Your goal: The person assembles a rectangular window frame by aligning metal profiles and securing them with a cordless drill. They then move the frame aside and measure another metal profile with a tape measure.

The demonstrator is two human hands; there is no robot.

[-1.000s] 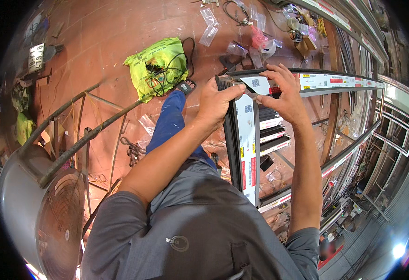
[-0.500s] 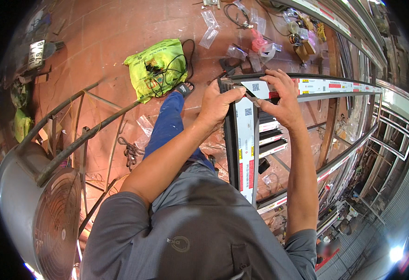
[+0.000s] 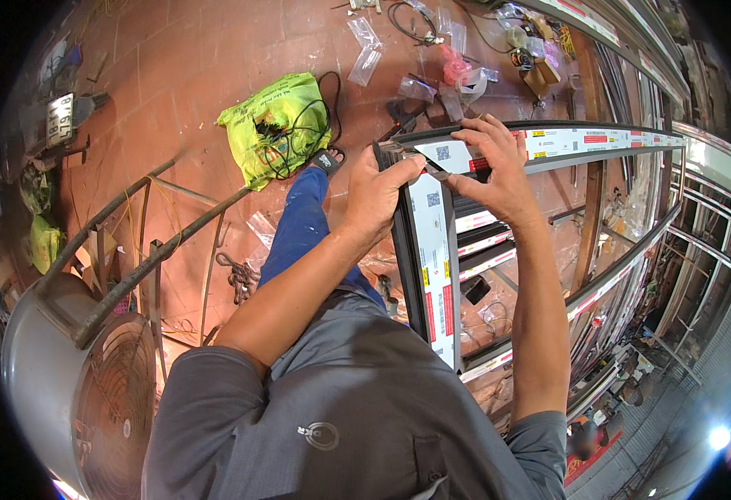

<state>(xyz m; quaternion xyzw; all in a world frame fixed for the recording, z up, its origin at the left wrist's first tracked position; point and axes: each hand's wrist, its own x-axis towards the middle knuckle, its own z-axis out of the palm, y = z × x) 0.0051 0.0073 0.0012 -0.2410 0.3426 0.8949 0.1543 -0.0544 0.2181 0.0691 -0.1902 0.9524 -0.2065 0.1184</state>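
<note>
Nearest the camera is the person's grey shirt [image 3: 332,425], both forearms reaching up from it to the corner of a dark metal window frame [image 3: 407,250] wrapped in white protective film. The left hand [image 3: 374,196] is clamped on the frame's corner from the left side, thumb lying along the top edge. The right hand [image 3: 499,171] sits just right of that corner, fingers pinched on a small thin piece [image 3: 436,175] against the film; what that piece is cannot be told. The two hands are close together but not touching. Left of the frame, a blue trouser leg [image 3: 299,229] ends in a sandal on the red tiled floor [image 3: 199,75]. Further left of the frame stands a grey drum fan [image 3: 90,383]. Beyond the frame's corner lie a green bag [image 3: 278,125] with black cable and clear plastic packets [image 3: 365,46].
</note>
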